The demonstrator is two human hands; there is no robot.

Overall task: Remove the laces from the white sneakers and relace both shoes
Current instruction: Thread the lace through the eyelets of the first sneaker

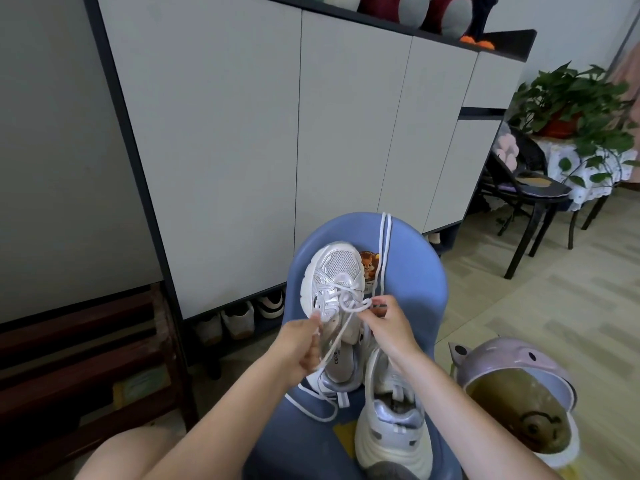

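A blue chair point(415, 271) fills the lower centre, carrying two white mesh-and-silver sneakers: one point(332, 289) propped toe-up at centre, the other point(391, 427) lying below it toward the bottom edge. The left hand point(301, 344) pinches one lace point(337, 341) strand at the raised shoe while the right hand point(384, 323) pinches its loop; a loose lace point(383, 251) hangs over the chair back, just right of the shoe.

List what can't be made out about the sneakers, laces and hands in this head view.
- Second sneaker: its front and eyelets hidden behind the right forearm and right hand.
- Held sneaker: which eyelets are threaded is too small and blurred; left hand covers its near side.
- Loose lace on the blue chair: its far end passes over the chair's back edge.
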